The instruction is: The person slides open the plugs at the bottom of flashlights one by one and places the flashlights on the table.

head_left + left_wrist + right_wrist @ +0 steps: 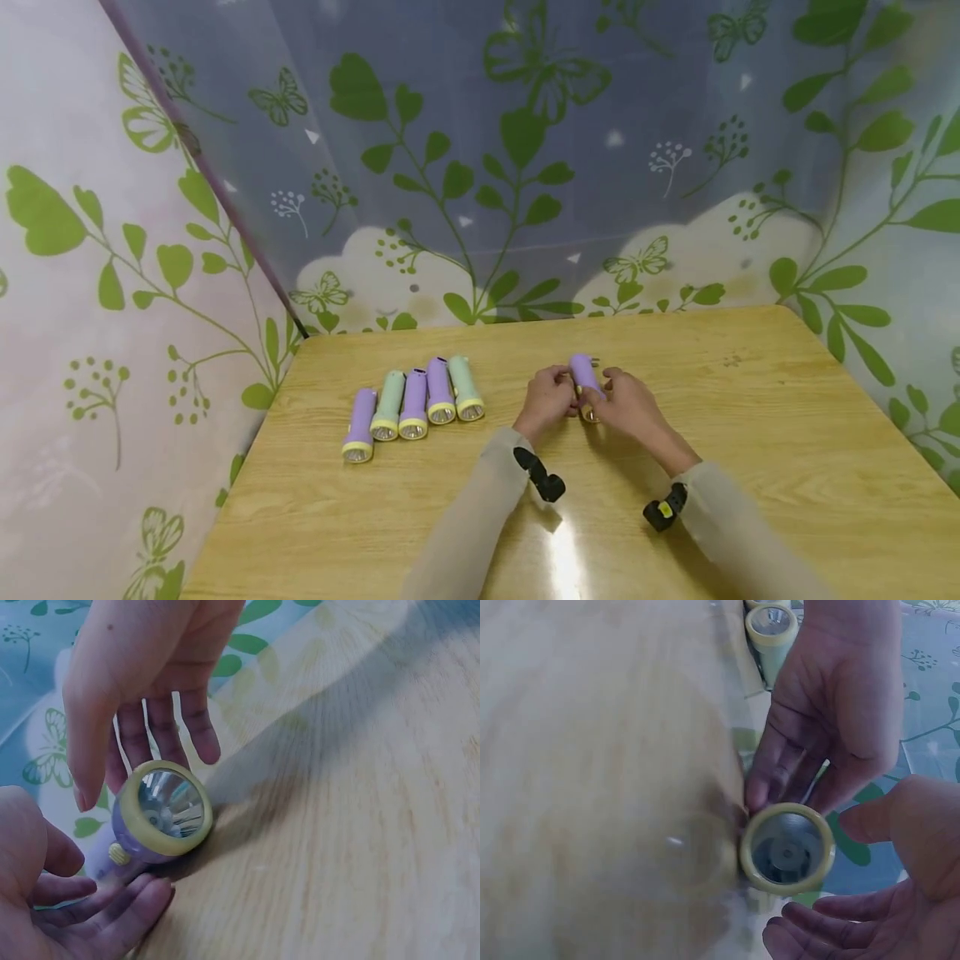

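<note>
A purple flashlight [582, 369] with a yellow head lies on the table, its lens toward me. Small prongs [596, 362] stick out near its tail. My left hand [546, 402] is at its left side, and in the left wrist view the fingertips [150, 896] rest along the body by the yellow switch [118, 853]. On the other side is my right hand [633, 407], fingers extended and thumb apart from them. The lens [786, 851] shows between both hands in the right wrist view.
Several more flashlights lie in a slanted row left of the hands, purple ones [414, 400] and mint green ones [466, 385], lenses facing me. The wooden table [750, 417] meets a leaf-patterned curtain [465, 208] at its back edge.
</note>
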A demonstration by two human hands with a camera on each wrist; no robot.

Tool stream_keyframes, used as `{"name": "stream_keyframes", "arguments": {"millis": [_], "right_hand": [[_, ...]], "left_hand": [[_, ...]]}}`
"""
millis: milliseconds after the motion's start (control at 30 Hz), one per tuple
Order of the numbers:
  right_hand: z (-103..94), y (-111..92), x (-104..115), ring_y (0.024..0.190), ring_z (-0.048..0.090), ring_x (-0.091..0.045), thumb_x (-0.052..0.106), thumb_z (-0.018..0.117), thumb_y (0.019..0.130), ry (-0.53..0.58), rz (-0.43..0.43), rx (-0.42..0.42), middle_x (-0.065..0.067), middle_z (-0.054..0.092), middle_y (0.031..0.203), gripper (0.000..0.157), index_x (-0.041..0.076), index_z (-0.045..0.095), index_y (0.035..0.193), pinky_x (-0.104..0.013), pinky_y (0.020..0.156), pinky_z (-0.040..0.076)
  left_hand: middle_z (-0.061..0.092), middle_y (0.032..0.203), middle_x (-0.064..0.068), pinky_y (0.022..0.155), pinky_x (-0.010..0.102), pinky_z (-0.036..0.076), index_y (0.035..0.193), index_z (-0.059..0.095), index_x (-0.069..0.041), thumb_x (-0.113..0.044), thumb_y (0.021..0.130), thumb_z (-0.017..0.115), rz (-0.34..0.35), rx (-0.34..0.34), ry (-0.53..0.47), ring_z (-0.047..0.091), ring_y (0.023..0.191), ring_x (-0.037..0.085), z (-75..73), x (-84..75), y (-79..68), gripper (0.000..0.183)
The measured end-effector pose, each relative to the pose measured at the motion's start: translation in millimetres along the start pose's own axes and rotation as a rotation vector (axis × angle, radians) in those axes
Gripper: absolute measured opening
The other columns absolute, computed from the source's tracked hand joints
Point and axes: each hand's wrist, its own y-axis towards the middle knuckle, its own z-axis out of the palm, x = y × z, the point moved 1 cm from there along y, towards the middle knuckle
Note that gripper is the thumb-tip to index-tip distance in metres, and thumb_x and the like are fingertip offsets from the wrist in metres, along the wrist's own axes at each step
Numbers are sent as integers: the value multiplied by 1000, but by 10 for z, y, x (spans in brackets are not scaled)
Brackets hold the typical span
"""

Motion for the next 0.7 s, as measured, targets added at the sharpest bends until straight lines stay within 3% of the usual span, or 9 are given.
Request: {"name": "stream_keyframes", "arguments": {"millis": [167,267,367,467,567,700], "right_hand": [[-79,36,94,118,61,-50,31,53,103,-7,-15,-12,-36,59,132,61,-14,43,143,-58,93,53],[-124,74,175,119,60,-49,31,52,103,-19,-34,-30,-35,58,134,60,-13,43,144,-59,94,52],[-149,127,260,119,60,-49,31,52,103,-28,-67,-51,-35,59,134,60,-12,44,144,-59,95,52],[-158,173,343,120,60,-48,32,53,103,-23,-92,-55,-33,59,134,60,-11,44,145,-60,96,51],[-146,210,428,121,59,-47,31,53,103,-19,-105,-49,-32,59,134,59,-9,44,145,-61,98,50],[-98,251,547,120,59,-47,30,54,103,-30,-136,-41,-31,59,134,57,-8,45,145,-61,99,49]], "left_hand": [[73,109,16,78,36,58,138,60,-2,-12,101,45,67,-62,202,70,89,22,-120,-60,-43,42],[71,119,15,85,36,56,136,63,-4,-14,101,45,108,-86,281,66,93,19,-214,-115,-57,40],[70,123,16,68,31,53,137,62,-5,-15,103,45,126,-86,278,59,70,15,-337,-183,-75,39],[68,124,16,52,25,40,138,60,-7,-17,105,44,135,-81,271,40,50,10,-477,-246,-104,38],[69,121,16,46,23,33,139,60,-8,-18,106,44,156,-82,290,32,43,8,-627,-288,-139,37],[69,119,15,46,23,33,139,59,-8,-18,106,45,171,-89,306,32,44,8,-852,-309,-195,37]]}}
